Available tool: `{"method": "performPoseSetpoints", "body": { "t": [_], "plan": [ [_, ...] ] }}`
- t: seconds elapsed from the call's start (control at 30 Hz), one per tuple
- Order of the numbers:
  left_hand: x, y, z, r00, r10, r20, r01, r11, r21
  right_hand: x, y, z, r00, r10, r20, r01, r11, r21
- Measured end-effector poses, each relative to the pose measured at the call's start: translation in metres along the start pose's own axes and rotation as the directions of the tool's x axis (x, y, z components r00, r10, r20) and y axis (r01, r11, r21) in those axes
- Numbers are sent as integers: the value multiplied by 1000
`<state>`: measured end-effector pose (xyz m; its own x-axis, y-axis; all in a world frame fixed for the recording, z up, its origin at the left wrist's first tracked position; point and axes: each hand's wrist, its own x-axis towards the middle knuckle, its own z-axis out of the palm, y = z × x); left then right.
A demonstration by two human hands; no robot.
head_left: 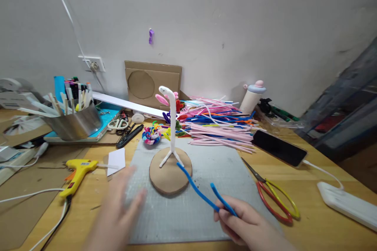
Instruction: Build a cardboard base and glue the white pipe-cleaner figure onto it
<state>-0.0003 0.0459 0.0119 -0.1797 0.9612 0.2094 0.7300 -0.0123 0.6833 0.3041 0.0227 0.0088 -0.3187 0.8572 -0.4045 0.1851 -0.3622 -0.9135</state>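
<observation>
My right hand pinches blue pipe cleaner; a long end reaches left and a shorter end points up. I cannot tell whether these are two pieces or one bent one. The long end's tip appears close to a round wood slice. On that slice stands a white fuzzy stem with a curved top and splayed feet. My left hand, blurred by motion, is left of the slice, thumb and fingers apart, holding nothing. A grey cutting mat lies underneath.
A yellow glue gun lies left beside a white card. Red-and-yellow scissors and a phone lie right. Behind are piled pipe cleaners, a bottle and cardboard. A metal holder stands back left.
</observation>
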Motion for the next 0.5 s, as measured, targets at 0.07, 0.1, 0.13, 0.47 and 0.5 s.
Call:
{"method": "performPoseSetpoints", "body": {
  "t": [0.07, 0.1, 0.13, 0.47, 0.5],
  "plan": [
    [-15, 32, 28, 895, 96, 435, 89, 918, -386, 9, -15, 7, 987, 16, 160, -30, 996, 88],
    [-19, 46, 39, 819, 139, 556, 188, 851, -490, 14, -22, 9, 969, 24, 245, -53, 992, 113],
    [-19, 59, 48, 793, 140, 593, 272, 790, -550, 20, -28, 11, 945, 37, 326, -79, 990, 116],
    [13, 90, 91, 656, 175, 734, 590, 487, -644, 65, -43, -5, 773, 221, 595, -232, 971, -60],
    [13, 85, 95, 672, 158, 723, 631, 389, -671, 69, -44, -13, 794, 196, 575, -139, 980, -142]
  ]
}}
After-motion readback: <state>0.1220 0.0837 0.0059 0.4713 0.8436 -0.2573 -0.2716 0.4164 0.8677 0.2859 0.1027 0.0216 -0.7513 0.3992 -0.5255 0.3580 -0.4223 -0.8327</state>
